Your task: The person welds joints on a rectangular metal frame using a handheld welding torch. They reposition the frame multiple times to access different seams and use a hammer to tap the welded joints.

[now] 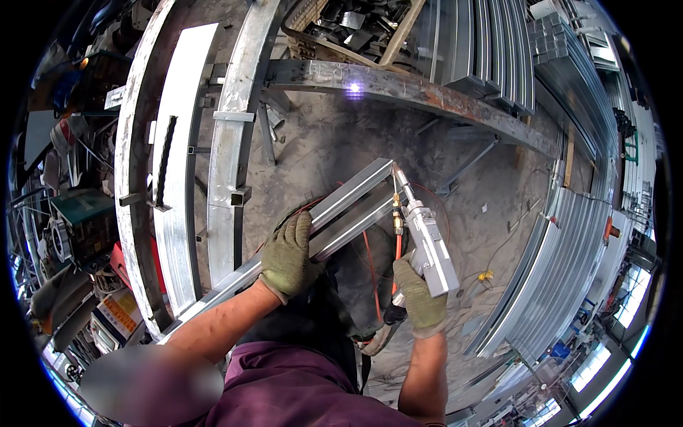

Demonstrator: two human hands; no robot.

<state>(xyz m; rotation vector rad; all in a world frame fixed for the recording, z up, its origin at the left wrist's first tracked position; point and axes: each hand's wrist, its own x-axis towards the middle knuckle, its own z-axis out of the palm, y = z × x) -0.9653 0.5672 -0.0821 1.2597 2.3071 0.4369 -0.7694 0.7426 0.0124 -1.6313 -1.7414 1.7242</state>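
In its green glove, my left hand (288,252) is closed round a silver metal frame (348,188) made of two parallel square tubes. The frame slants up from lower left, over my lap. My right hand (421,295), gloved alike, grips a silver handheld welding gun (430,242). The gun's narrow copper-coloured nozzle (402,178) points up and sits close to the frame's far end corner; whether it touches, I cannot tell. An orange hose (398,245) with a brass fitting runs along the gun's left side. No spark shows at the nozzle.
Long metal beams (135,142) stand on the left, and a rusty crossbeam (441,96) spans the far side. A crate (306,32) holds dark metal scraps. Bundled steel tubes (583,267) lie on the right. A thin red cable (368,263) trails over the concrete floor (320,135).
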